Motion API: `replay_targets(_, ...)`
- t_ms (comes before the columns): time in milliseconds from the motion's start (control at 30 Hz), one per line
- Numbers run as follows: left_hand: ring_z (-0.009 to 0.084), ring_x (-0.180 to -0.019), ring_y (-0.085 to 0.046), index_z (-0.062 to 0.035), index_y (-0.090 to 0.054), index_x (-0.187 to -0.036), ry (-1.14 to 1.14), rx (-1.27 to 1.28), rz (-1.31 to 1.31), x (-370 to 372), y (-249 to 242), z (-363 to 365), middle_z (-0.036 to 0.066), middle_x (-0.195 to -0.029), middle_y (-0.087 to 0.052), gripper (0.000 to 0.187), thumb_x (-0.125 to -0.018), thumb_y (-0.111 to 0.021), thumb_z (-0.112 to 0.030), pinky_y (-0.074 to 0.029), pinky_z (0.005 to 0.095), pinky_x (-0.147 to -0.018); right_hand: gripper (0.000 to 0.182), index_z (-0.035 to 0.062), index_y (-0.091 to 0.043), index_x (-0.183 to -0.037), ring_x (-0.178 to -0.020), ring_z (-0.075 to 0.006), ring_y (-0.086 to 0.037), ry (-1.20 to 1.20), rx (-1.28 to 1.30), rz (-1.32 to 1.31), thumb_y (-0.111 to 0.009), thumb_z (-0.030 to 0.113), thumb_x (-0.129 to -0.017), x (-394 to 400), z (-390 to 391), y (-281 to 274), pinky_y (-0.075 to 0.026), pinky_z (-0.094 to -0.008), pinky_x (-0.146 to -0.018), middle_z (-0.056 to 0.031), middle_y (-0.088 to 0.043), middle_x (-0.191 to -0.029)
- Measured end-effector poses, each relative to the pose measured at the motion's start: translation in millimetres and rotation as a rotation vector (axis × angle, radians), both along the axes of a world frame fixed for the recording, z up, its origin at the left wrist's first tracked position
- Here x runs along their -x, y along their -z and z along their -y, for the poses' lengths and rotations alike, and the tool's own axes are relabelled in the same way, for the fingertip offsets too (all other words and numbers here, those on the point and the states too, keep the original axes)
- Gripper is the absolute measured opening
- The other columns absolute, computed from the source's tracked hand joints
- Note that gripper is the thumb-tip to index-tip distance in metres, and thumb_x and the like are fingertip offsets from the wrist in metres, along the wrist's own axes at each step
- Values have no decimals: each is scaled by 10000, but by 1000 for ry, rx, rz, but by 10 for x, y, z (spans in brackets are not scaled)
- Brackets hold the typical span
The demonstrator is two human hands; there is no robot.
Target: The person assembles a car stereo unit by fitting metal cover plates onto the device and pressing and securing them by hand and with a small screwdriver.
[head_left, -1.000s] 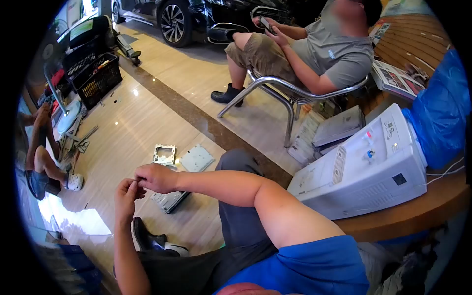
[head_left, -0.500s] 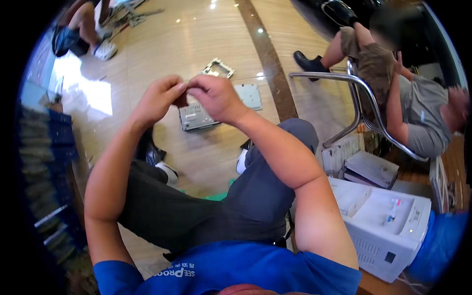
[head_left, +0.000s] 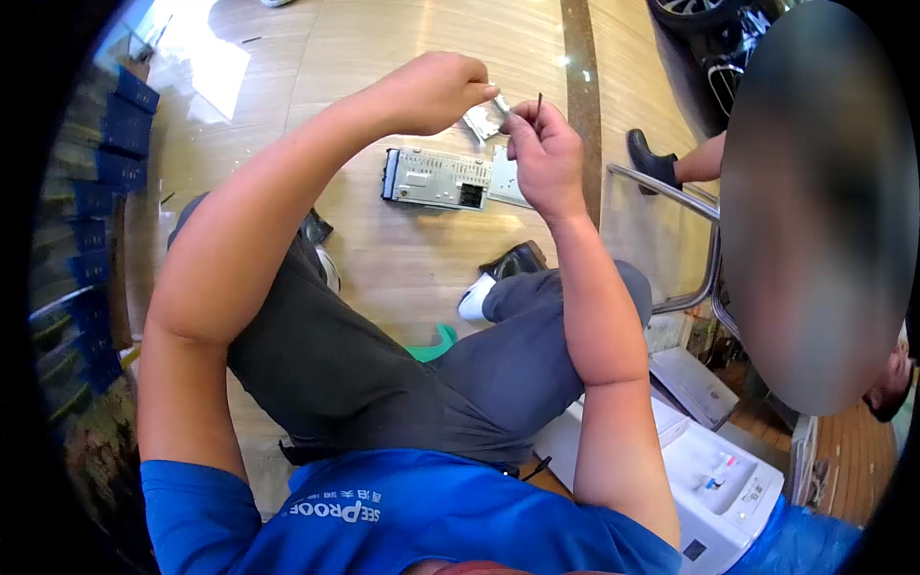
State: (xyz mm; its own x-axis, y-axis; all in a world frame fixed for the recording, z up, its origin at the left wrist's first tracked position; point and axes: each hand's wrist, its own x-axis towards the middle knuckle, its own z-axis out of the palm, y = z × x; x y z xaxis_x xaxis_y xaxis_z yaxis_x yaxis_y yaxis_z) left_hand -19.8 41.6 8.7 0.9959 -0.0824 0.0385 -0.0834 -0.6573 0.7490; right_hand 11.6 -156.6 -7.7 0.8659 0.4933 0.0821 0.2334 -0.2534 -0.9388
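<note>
Both my hands are raised above the floor with fingers closed. My left hand (head_left: 436,93) pinches one end of a small whitish piece (head_left: 501,102), whose kind I cannot make out. My right hand (head_left: 549,158) has its fingertips at the other end of that piece. A thin dark stick (head_left: 540,99) juts up from the right fingers. On the floor below lies a silver metal box unit (head_left: 431,177), like a car stereo, with a black connector block. A flat metal plate (head_left: 506,179) lies beside it, partly behind my right wrist. Beyond is a pale frame (head_left: 481,125), partly hidden by my hands.
A metal chair (head_left: 714,259) and another person's black boot (head_left: 652,158) are on the right. Nearer stands a white water dispenser (head_left: 719,489) with a blue bottle (head_left: 800,541). Blue bins (head_left: 120,139) line the left side. A green object (head_left: 436,345) shows between my legs.
The view has shifted, and the seated person on the right looks closer. My hands were pinched together; now they are slightly apart, with the whitish piece and the dark stick visible.
</note>
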Motion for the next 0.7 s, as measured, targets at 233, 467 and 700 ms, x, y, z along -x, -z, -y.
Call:
replay_targets(233, 379, -976, -657, -20, -664, -1050, 148, -484, -230, -55, -52, -178, 195, -975, -699, 271, -961, -586, -264, -513, 462, -822, 126, -18, -655, -909, -697, -224, -649, -142, 450, -48, -630, 105, -913, 0, -161, 894, -515, -350, -675, -153, -689, -790)
replay_targets(467, 359, -1003, -666, -24, -716, -1044, 199, -517, -298, -124, -101, -48, 195, -1047, -703, 242, -946, -615, -221, -527, 450, -839, 179, 11, -644, -939, -883, -393, -643, -581, 783, 139, -591, 179, -903, 351, -342, 1721, -507, -452, -803, -227, -672, -907)
replay_targets(700, 341, -1002, -675, -27, -727, -1026, 219, -507, -318, -45, -129, -128, 181, -1041, -710, 210, -931, -622, -182, -535, 438, -832, 190, 35, -638, -1014, -953, -393, -638, -592, 875, 202, -581, 185, -912, 250, -538, 1841, -499, -470, -855, -217, -678, -975)
